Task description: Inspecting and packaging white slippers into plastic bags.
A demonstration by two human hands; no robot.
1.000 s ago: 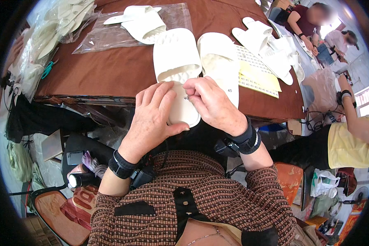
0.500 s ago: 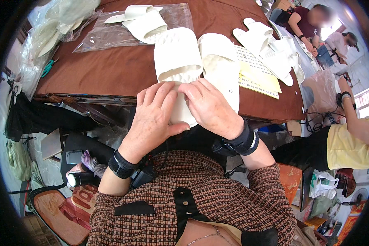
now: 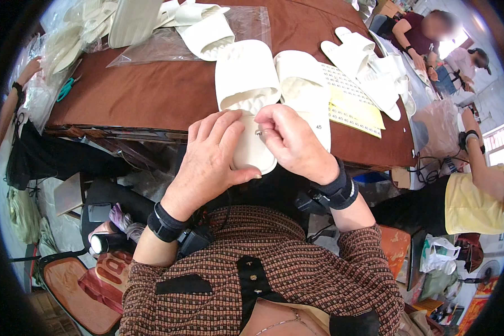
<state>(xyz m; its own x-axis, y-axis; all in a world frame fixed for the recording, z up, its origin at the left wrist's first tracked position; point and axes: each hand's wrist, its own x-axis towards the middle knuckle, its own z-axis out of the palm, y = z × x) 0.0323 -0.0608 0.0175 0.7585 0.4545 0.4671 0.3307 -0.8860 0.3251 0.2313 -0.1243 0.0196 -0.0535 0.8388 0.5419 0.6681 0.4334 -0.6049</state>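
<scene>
Fingers of the left hand (image 3: pixel 210 143) lie close together across the left side of a white slipper (image 3: pixel 248 75), thumb stretched apart along its heel. On the right hand (image 3: pixel 299 143), the fingers are curled, thumb and index nearly meeting over the footbed beside a small dark mark (image 3: pixel 258 133); whether they pinch anything cannot be told. Said slipper lies strap upward on the brown-covered table (image 3: pixel 134 98), heel overhanging the front edge. Just right: a second slipper (image 3: pixel 303 70), then yellow label sheets (image 3: pixel 355 115). Far left: teal scissors (image 3: pixel 66 88).
</scene>
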